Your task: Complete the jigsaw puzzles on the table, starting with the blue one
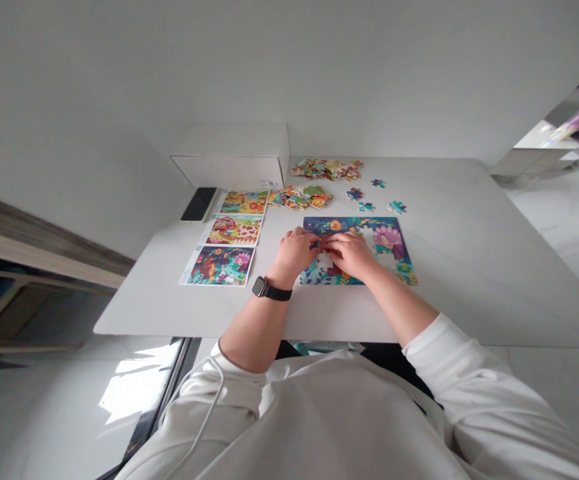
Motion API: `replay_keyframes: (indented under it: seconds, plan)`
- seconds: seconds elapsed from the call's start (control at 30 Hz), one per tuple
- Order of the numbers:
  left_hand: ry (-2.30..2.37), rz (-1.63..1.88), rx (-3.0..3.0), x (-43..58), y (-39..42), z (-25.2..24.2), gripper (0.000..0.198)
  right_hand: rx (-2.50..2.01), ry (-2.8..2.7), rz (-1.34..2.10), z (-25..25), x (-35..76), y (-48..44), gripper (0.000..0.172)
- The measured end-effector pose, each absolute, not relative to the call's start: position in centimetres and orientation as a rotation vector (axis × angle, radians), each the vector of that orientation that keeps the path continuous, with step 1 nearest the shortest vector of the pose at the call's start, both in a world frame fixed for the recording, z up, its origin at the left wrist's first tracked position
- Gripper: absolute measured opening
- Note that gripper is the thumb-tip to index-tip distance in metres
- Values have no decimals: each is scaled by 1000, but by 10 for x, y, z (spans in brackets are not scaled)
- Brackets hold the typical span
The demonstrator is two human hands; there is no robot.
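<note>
The bare left hand [293, 253] and right hand [350, 255] meet, curled, whether gripping a piece hidden, over a white gap in the blue-green cardboard jigsaw [386, 250], with loose multicoloured cardboard pieces [325, 169] beyond on the white table [444, 200].

Mat'ls: matt card puzzle pcs [302, 197], smooth white tabletop [449, 300].
My printed paper sheets [219, 265] thin, low sheen; my sleeve [489, 373] soft cloth.

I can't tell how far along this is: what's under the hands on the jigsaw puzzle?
The left hand and right hand lie over the jigsaw puzzle. Between them, a white gap shows in the picture. Whatever lies beneath the palms and fingers is covered and cannot be seen.
</note>
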State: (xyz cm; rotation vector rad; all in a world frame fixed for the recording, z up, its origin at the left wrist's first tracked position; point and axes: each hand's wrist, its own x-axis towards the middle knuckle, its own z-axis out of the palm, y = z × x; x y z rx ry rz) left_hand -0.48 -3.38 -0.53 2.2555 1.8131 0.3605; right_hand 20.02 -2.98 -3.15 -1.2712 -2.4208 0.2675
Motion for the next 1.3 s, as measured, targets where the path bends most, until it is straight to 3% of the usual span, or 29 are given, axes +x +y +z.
replay_keyframes:
  seconds: [0.57,0.9,1.3]
  plan:
    - [1779,392,2284,-4,-34,-10,33,-1263,-2491,320,-23,208,-33,30]
    - [1380,508,2482,-1,-26,-25,40,-1399,-2449,304,-25,219,-35,25]
    - [1181,425,2563,-13,-18,-28,31,-1390,-2540,322,-18,220,-38,21]
